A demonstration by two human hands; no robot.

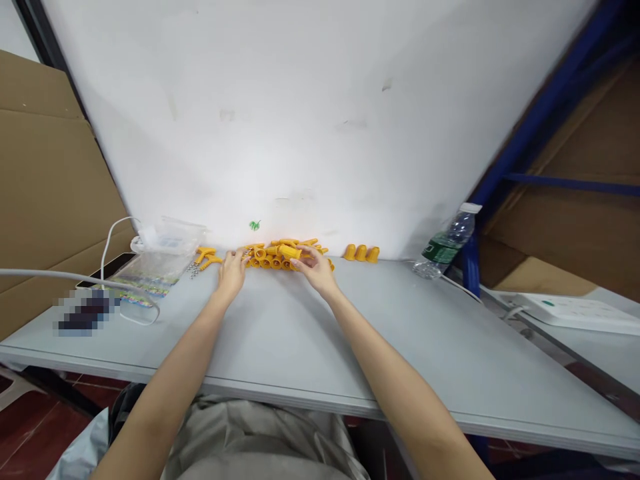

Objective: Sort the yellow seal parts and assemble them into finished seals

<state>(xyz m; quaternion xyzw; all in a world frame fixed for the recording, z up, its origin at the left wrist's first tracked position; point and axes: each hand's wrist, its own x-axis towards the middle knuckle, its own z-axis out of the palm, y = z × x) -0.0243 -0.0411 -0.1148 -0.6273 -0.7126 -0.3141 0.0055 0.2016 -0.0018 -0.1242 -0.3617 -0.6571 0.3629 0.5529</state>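
My right hand [316,270] pinches a hollow yellow plastic cap [289,252] between thumb and fingers, tilted on its side just above the pile. Below it, several similar yellow caps [266,263] lie in a row with their round openings facing me. At the left end of that row is my left hand [233,272], its fingers curled; what they hold, if anything, is hidden. Yellow T-shaped pieces with metal screw ends [207,257] lie left of this hand. More yellow pieces [305,243] are heaped behind the row, against the white wall.
Three yellow caps [361,253] stand upright by the wall. A plastic bottle [447,243] leans at the right. Clear plastic bags [165,257], a phone [107,269] and a white cable [75,275] occupy the table's left, beside a cardboard box [45,187]. A power strip [580,312] lies far right.
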